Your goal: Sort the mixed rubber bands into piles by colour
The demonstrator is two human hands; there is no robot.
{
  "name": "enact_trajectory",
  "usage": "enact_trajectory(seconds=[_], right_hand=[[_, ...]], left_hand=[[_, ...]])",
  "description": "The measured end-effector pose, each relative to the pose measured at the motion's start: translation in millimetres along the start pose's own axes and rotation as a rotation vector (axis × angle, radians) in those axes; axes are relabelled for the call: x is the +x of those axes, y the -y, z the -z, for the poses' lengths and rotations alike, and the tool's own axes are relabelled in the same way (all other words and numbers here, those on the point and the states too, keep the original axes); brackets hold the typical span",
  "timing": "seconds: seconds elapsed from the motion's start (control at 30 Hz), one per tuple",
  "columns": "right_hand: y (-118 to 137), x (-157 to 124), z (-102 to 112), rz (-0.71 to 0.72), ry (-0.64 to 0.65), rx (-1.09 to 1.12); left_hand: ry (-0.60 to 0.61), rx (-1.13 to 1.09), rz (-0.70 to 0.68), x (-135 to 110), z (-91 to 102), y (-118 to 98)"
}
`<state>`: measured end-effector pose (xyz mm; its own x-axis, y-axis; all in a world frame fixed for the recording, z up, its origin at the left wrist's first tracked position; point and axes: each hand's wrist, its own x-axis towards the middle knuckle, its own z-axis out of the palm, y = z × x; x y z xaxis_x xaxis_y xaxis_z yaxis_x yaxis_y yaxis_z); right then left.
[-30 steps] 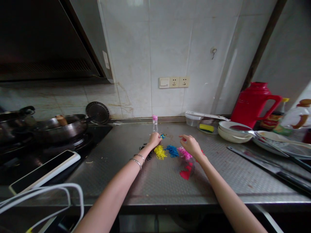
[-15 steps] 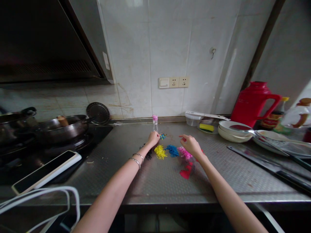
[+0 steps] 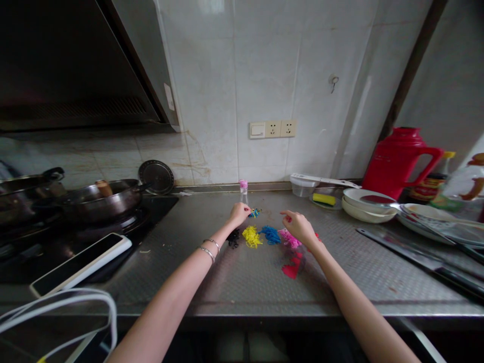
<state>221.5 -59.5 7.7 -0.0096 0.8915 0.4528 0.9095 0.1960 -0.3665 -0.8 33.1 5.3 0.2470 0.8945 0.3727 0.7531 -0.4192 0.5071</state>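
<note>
My left hand point(image 3: 239, 215), with two bracelets on the wrist, has its fingers pinched together at a small mixed heap of coloured rubber bands point(image 3: 255, 213); anything between the fingertips is too small to make out. My right hand point(image 3: 298, 227) hovers above the pink bands point(image 3: 290, 239), index finger out, other fingers loosely curled, holding nothing I can see. Sorted piles lie in a row: black bands point(image 3: 233, 238) partly behind my left wrist, yellow bands point(image 3: 252, 236) and blue bands point(image 3: 270, 235). Red bits point(image 3: 316, 237) show behind my right wrist. Nearer me lies a red torn piece point(image 3: 292, 267).
A clear bottle with a pink cap point(image 3: 243, 185) stands behind the mixed heap. Rightward are a plastic tub point(image 3: 302, 187), a yellow sponge point(image 3: 324, 199), bowls point(image 3: 368, 214), a knife point(image 3: 401, 252) and a red thermos point(image 3: 395, 164). Pans point(image 3: 104, 201) and a white-edged device point(image 3: 81, 264) are left.
The view has shifted slightly, so everything sits a little further right. My left forearm has swung slightly outward, showing more of the black pile. My right hand keeps its place.
</note>
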Motion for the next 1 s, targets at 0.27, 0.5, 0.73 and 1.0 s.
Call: enact_trajectory(seconds=[0.27,0.5,0.73,1.0], right_hand=[[-0.9,-0.2,-2.4,0.003,0.017,-0.008],[0.5,-1.1,-2.5,-0.006,0.026,-0.012],[0.0,-1.5,-2.2,-0.01,0.044,0.002],[-1.2,5.7,-3.5,-0.016,0.076,0.043]], left_hand=[[0.169,-0.127,-0.112,-23.5,18.0,5.1],[0.372,-0.221,-0.191,-52.5,43.9,4.6],[0.346,-0.355,-0.129,-54.3,50.8,14.4],[0.156,-0.348,0.056,-54.0,59.9,35.1]])
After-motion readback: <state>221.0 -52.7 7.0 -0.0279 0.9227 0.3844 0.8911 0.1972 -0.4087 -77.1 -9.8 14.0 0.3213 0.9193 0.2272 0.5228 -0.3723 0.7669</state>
